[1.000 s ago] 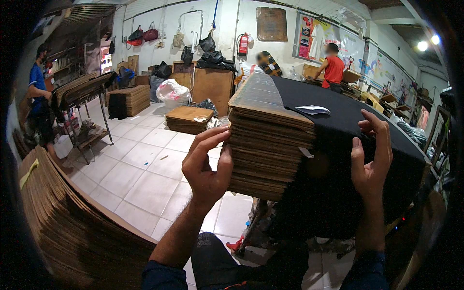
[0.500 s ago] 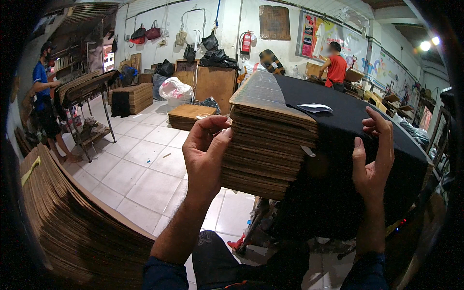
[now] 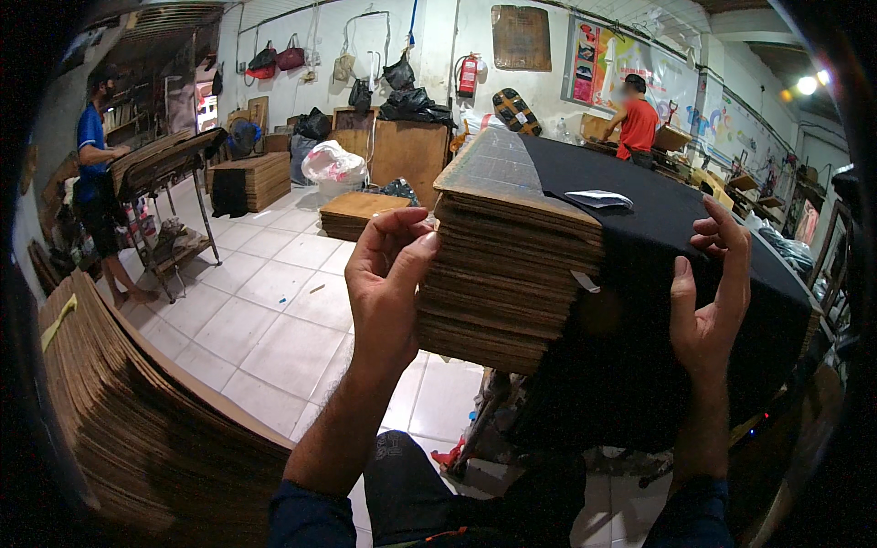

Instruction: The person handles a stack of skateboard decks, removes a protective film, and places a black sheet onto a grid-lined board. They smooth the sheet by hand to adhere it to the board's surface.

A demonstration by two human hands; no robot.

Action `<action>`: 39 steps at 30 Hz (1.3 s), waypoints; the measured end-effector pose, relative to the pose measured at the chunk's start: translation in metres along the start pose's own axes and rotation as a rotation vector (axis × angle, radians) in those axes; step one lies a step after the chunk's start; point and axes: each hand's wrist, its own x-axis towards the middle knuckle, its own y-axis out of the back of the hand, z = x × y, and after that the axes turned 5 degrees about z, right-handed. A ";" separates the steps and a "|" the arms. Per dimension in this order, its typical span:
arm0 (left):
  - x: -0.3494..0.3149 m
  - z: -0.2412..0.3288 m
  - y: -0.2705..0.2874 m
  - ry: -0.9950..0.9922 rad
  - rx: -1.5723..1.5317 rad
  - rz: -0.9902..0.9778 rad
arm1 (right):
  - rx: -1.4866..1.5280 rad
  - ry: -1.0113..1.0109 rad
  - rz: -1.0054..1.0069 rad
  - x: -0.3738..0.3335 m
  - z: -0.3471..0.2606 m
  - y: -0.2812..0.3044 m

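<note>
A tall stack of thin brown boards point(image 3: 512, 283) stands in front of me, with a shiny grey sheet point(image 3: 493, 169) over part of its top. Black cloth point(image 3: 639, 301) covers its right side and drapes down. At the stack's left front corner is my left hand point(image 3: 388, 283), thumb and fingers drawn into a pinch; a tiny pale bit shows at the fingertips, too small to name. My right hand point(image 3: 713, 292) is raised over the cloth, thumb and fingers apart, holding nothing. A folded white piece point(image 3: 600, 198) lies on the cloth, and a white scrap point(image 3: 586, 282) sticks out below.
More boards point(image 3: 155, 393) are stacked at my lower left, a yellow strip point(image 3: 58, 321) on them. Low board piles point(image 3: 361, 212) stand on the tiled floor point(image 3: 274, 338). A person in blue point(image 3: 91, 137) works by a metal rack point(image 3: 169, 173); another in red point(image 3: 637, 126) stands at the back.
My right hand has shifted slightly up and to the right. The left hand stays at the stack's corner. The person in blue has shifted slightly to the right.
</note>
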 end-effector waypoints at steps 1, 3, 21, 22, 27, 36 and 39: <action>0.001 0.001 0.000 0.019 -0.005 0.011 | 0.001 0.003 -0.002 0.000 0.000 0.001; 0.003 0.001 0.000 0.039 -0.001 0.015 | 0.002 0.003 -0.005 0.000 0.000 0.001; 0.014 -0.004 0.013 -0.334 0.323 -0.151 | 0.021 -0.003 0.019 -0.003 0.005 0.003; 0.016 -0.004 0.014 -0.361 0.360 -0.168 | 0.025 -0.006 0.023 -0.003 0.005 0.003; 0.021 -0.002 0.016 -0.461 0.423 -0.226 | 0.028 -0.015 0.038 -0.004 0.005 0.002; 0.020 -0.008 0.019 -0.484 0.356 -0.231 | 0.003 0.000 0.023 -0.003 0.006 0.003; 0.019 -0.009 0.018 -0.488 0.354 -0.232 | 0.003 -0.005 0.025 -0.003 0.006 0.003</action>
